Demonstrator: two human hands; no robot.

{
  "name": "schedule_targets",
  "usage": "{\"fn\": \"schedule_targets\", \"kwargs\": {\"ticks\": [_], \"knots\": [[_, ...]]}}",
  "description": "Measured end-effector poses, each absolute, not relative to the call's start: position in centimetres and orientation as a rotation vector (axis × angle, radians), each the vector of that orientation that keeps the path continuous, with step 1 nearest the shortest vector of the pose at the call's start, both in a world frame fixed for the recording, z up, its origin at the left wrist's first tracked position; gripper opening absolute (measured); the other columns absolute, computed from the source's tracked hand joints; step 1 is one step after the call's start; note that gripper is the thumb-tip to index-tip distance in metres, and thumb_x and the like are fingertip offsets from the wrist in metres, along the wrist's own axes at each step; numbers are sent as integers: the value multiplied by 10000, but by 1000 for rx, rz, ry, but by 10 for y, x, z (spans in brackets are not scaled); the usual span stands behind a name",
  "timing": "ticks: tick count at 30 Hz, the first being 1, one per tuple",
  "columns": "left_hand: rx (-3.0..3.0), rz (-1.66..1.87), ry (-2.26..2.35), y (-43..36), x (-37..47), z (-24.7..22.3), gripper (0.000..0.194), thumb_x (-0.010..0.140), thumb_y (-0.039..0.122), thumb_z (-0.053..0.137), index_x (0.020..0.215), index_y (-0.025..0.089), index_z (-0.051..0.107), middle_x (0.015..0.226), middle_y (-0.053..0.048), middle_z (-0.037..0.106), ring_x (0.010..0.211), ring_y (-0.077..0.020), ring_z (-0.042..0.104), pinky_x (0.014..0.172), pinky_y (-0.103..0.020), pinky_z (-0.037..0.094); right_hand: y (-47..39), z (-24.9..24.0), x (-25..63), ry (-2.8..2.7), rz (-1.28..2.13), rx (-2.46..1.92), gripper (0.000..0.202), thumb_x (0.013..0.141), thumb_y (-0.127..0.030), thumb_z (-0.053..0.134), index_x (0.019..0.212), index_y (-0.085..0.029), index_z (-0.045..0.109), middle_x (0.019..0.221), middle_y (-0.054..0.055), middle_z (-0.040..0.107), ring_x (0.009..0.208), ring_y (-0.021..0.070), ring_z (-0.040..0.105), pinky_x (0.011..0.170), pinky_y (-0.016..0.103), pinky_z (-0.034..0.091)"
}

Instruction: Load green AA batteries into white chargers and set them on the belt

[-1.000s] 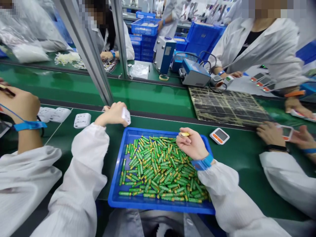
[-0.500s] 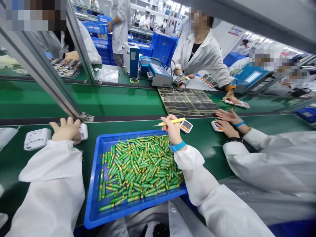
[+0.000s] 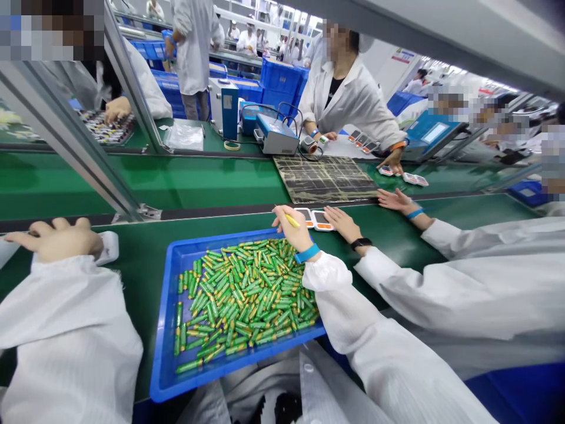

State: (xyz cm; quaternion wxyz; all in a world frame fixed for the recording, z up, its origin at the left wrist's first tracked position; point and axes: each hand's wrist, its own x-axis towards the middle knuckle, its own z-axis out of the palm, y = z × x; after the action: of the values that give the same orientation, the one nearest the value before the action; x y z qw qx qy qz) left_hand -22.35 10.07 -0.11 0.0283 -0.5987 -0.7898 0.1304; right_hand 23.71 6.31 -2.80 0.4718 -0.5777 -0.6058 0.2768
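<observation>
My left hand point(image 3: 64, 240) lies palm down at the far left with its fingers spread, next to a white plastic device point(image 3: 109, 247) whose near part it covers. My right hand point(image 3: 295, 228) is closed around a yellow pen-like tool point(image 3: 292, 221) above the back right of a blue tray point(image 3: 161, 330). The tool's tip is hidden now. Many green-and-gold battery cells point(image 3: 247, 294) lie loose in the tray. Just beyond my right hand are two white devices with dark screens and orange strips; a co-worker's hand point(image 3: 344, 225) touches the right-hand device point(image 3: 322, 219).
A metal post point(image 3: 119, 194) rises behind my left hand. Across the green bench, a dark marked mat point(image 3: 326, 178) lies before blue boxes with cables point(image 3: 278, 135). The neighbour's other hand point(image 3: 397, 201) is farther right. A co-worker opposite handles more screened devices point(image 3: 415, 179).
My left hand has moved left across the white devices. My right hand has turned, hiding the tool's tip. The neighbour's nearer hand has brought a screened device left, beside the other one.
</observation>
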Motion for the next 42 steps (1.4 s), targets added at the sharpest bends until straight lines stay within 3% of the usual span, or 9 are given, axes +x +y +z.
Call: {"fn": "schedule_targets", "kwargs": {"ticks": [4,7,14,19,22,25,28,33,42], "knots": [[-1991,353,-2280,93,-172,21,450,876,398,371,1208,147,541,1261,-225,526,1190,-487,404,867,-757,285,68,-29,251,-1652,377,-1494,317,938,-487,490,897,-208,636,807,40,690,754,187,640,740,287,456],[-2501,130,-1930,87,-110,22,500,943,466,306,1285,176,526,1319,-204,548,1207,-450,466,931,-675,337,79,-33,262,-1683,254,-1614,231,898,-396,553,982,-184,589,951,86,698,878,224,644,803,311,449],[-2943,50,-1625,55,-13,-21,393,1000,426,333,1094,121,561,1123,-194,639,1078,-349,595,915,-516,412,104,-31,238,-2013,380,-2161,461,786,-509,714,1042,-166,542,1022,168,701,954,304,668,795,355,456],[-2843,65,-1633,46,-11,-29,416,997,445,379,1113,78,536,1142,-224,610,1100,-376,567,899,-515,428,118,-28,228,-2183,379,-2164,508,641,-275,851,1005,-139,524,1099,237,683,1092,376,637,874,408,459],[-2876,-8,-1708,45,-11,-25,404,1001,424,378,1140,74,526,1148,-221,615,1122,-375,557,954,-568,392,119,-30,228,-2134,423,-2068,500,673,-296,820,1005,-171,468,1083,184,687,1024,311,658,854,388,481],[-2981,-387,-1803,44,-7,-23,536,972,468,449,1353,96,391,1343,-231,533,1287,-374,447,1041,-628,312,106,-29,219,-1764,808,-1602,537,643,-372,821,921,-233,383,1059,77,681,928,214,661,831,350,513],[-3070,-1096,-1864,43,-3,-22,904,845,595,612,1505,183,152,1535,-196,348,1426,-352,283,1129,-606,252,75,-19,195,-1271,1300,-1017,570,581,-383,857,848,-253,371,1019,-6,676,934,174,657,849,332,536],[-2937,-2215,-1832,37,5,-22,1081,567,639,844,1413,201,332,1471,-178,416,1365,-344,403,1145,-508,331,20,-1,161,-851,1777,-678,415,708,-485,798,995,-260,601,1175,27,688,1129,218,624,1017,427,506],[-2868,-2530,-1706,29,8,-21,884,573,388,907,1311,222,450,1298,-102,546,1199,-275,556,1008,-397,480,15,-6,157,-823,1887,-676,546,644,-500,864,1075,-266,623,1170,31,690,1123,223,635,1052,418,494]]}}
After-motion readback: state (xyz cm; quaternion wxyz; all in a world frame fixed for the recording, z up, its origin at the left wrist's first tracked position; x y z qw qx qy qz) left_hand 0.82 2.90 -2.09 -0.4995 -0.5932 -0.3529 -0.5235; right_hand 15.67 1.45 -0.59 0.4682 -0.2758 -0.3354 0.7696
